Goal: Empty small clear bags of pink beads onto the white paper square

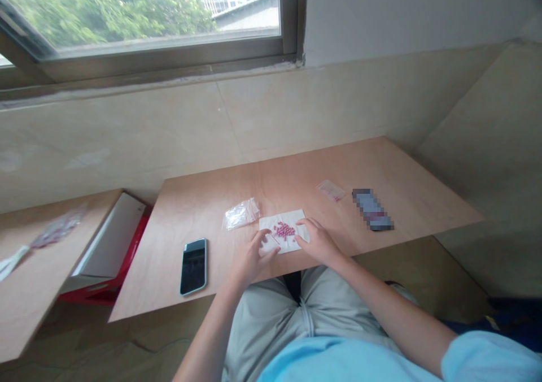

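On a pale plywood tabletop [381, 173], small round pink pellets [284, 230] lie heaped on a white paper napkin [288, 246] between two bare hands. The left hand [253, 259] rests its loosely spread fingers [265, 239] on the napkin's near edge; the right hand [319, 242] lies open beside the heap, pinching nothing. A bump to the napkin could scatter the round pellets across the tabletop.

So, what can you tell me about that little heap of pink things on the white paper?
They are small round pink beads, though at this size they could be pills. They lie in a loose, single cluster, with a few strays at the edges, near the middle of a white paper sheet. Their surface looks smooth and slightly glossy. The left hand and right hand sit on either side, close by, apparently not touching them.
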Motion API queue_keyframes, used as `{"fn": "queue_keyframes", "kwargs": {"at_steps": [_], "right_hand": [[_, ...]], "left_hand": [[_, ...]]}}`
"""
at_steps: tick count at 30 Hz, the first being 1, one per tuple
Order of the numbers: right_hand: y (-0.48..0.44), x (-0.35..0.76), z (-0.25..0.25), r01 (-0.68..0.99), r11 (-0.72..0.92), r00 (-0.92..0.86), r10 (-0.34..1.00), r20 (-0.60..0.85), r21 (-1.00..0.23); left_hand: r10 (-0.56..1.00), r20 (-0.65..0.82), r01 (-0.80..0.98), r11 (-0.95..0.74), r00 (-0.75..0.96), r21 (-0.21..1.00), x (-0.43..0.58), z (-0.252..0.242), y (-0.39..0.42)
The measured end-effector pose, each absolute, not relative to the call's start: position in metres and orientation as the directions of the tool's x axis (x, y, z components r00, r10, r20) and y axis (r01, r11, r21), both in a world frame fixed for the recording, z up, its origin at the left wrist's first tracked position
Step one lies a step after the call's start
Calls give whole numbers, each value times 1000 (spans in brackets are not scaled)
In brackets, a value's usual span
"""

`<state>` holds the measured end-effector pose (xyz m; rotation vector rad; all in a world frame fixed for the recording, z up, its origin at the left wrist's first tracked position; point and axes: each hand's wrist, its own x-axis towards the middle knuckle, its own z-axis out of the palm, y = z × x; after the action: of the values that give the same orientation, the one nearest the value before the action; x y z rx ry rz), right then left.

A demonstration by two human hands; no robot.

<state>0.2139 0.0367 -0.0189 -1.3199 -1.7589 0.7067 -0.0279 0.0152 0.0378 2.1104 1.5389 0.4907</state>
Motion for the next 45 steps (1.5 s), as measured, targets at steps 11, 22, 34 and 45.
{"fn": "queue_keyframes", "kwargs": {"at_steps": [11,22,34,45], "right_hand": [[50,166,-51,663,467,-319,884,342,-585],[47,159,-56,771,415,-319,908,272,-483],[48,165,-53,735,421,-307,906,292,-532],[48,166,-58,712,432,-307,901,307,-554]], "left_hand": [[866,-90,869,-494,493,8,-27,37,64],[823,-26,821,-567,567,-63,-16,39,69],[956,-116,581,-65,270,812,-47,25,72],[892,31,815,-425,451,393,-48,26,76]]}}
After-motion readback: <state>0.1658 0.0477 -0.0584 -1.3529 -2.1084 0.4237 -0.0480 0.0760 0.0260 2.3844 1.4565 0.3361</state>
